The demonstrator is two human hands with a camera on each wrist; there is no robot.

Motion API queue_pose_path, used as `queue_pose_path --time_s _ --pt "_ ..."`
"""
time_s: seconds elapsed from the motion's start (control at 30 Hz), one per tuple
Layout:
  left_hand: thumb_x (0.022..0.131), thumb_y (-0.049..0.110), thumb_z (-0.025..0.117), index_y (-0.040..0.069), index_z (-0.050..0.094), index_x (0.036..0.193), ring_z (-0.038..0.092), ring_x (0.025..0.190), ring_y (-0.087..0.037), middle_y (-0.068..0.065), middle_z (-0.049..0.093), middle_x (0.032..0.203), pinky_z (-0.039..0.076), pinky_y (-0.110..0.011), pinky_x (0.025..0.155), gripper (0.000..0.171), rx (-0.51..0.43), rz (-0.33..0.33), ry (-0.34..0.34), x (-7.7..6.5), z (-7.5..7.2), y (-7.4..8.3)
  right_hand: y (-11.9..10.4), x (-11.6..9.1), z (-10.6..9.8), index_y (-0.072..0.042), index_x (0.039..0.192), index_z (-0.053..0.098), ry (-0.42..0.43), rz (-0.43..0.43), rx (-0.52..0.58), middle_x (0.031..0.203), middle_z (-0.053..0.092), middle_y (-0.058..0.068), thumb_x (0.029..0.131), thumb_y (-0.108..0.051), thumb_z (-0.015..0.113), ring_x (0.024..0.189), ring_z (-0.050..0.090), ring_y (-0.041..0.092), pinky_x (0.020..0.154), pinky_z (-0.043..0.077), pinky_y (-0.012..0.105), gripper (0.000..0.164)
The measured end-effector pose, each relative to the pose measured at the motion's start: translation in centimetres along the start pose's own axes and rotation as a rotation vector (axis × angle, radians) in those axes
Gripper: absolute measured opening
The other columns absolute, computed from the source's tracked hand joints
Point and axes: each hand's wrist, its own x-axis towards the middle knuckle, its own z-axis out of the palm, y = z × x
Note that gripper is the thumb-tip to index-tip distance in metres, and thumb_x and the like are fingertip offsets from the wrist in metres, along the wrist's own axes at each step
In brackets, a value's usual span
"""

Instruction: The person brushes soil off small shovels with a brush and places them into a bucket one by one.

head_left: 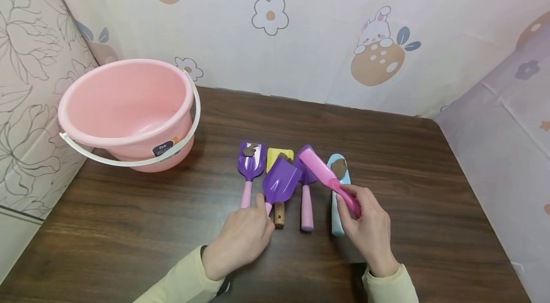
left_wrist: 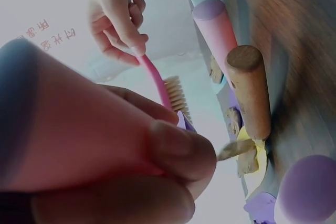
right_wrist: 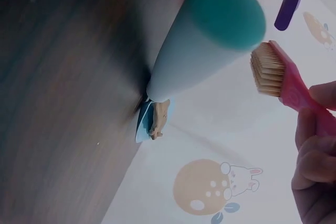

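My left hand (head_left: 240, 237) grips the pink handle of a purple toy shovel (head_left: 281, 181), its blade raised over the other tools. In my right hand (head_left: 366, 226) is a pink brush (head_left: 320, 168), held by its handle; pale bristles show in the right wrist view, facing away from the palm. Below them lie a second purple shovel (head_left: 248, 167), a yellow shovel (head_left: 272, 154) with a wooden handle (head_left: 279, 217), a third purple shovel (head_left: 307, 205) and a light blue scoop (head_left: 337, 217). Brown lumps (head_left: 339, 168) stick to these blades. The held purple blade partly hides the yellow one.
A pink bucket (head_left: 129, 143) with a white bail handle stands at the back left of the dark wooden table (head_left: 408, 174). Printed cloth (head_left: 309, 55) hangs behind the table and along both sides.
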Motion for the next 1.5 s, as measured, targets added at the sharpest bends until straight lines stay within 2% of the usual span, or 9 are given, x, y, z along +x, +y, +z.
queue_pose_path --time_s 0.13,0.3,0.43,0.6,0.8,1.27,1.5 --pt "0.087 0.017 0.056 0.002 0.045 0.091 0.039 0.043 -0.011 0.001 0.040 0.055 0.031 -0.027 0.037 0.019 -0.016 -0.006 -0.020 0.0 0.0 -0.1 -0.3 -0.1 0.0 -0.003 0.104 0.067 -0.009 0.004 0.035 0.082 0.063 0.006 0.074 -0.008 0.075 0.061 0.037 0.006 0.050 0.030 0.018 0.031" --pt "0.087 0.016 0.055 0.002 0.045 0.090 0.039 0.043 -0.011 0.001 0.040 0.056 0.031 -0.027 0.038 0.018 -0.022 -0.009 -0.024 0.0 0.0 -0.1 -0.8 -0.2 -0.1 -0.004 0.104 0.066 -0.057 0.004 0.096 0.078 0.058 0.002 0.073 -0.006 0.076 0.060 0.035 0.005 0.049 0.029 0.015 0.032" --pt "0.087 0.016 0.055 0.003 0.045 0.089 0.040 0.044 -0.011 0.001 0.040 0.056 0.031 -0.028 0.038 0.017 -0.020 -0.014 -0.022 0.0 0.0 -0.1 -1.6 -0.4 0.1 -0.007 0.104 0.067 -0.084 -0.007 0.179 0.082 0.061 0.001 0.074 -0.004 0.076 0.063 0.041 0.005 0.054 0.032 0.015 0.032" --pt "0.087 0.017 0.056 0.002 0.045 0.091 0.040 0.044 -0.011 0.001 0.041 0.056 0.032 -0.027 0.038 0.019 -0.022 -0.020 -0.026 0.0 0.0 -0.1 -2.5 -0.5 0.4 -0.010 0.104 0.067 -0.101 -0.082 0.268 0.088 0.064 -0.001 0.071 -0.001 0.076 0.065 0.043 0.002 0.056 0.033 0.013 0.034" --pt "0.087 0.016 0.056 0.003 0.045 0.090 0.039 0.044 -0.011 0.001 0.040 0.057 0.031 -0.027 0.038 0.018 -0.025 -0.015 -0.017 0.0 0.0 -0.1 -2.8 -0.8 0.7 -0.012 0.103 0.068 -0.121 -0.134 0.292 0.091 0.065 -0.004 0.074 -0.005 0.075 0.067 0.045 0.001 0.057 0.036 0.013 0.031" --pt "0.088 0.018 0.055 0.002 0.046 0.091 0.040 0.046 -0.012 0.000 0.041 0.060 0.032 -0.028 0.039 0.018 -0.017 -0.029 -0.035 0.2 0.1 -0.1 -2.9 -1.0 0.8 -0.014 0.103 0.067 -0.168 -0.148 0.286 0.092 0.066 -0.006 0.072 -0.005 0.077 0.073 0.054 0.002 0.063 0.043 0.015 0.034" --pt "0.087 0.017 0.055 0.003 0.045 0.090 0.039 0.044 -0.011 0.001 0.039 0.057 0.031 -0.027 0.038 0.018 -0.033 -0.027 -0.032 0.1 0.0 0.0 -2.5 -0.8 0.7 -0.014 0.104 0.067 -0.171 -0.157 0.293 0.092 0.066 -0.006 0.072 -0.005 0.076 0.073 0.052 0.002 0.062 0.042 0.015 0.035"
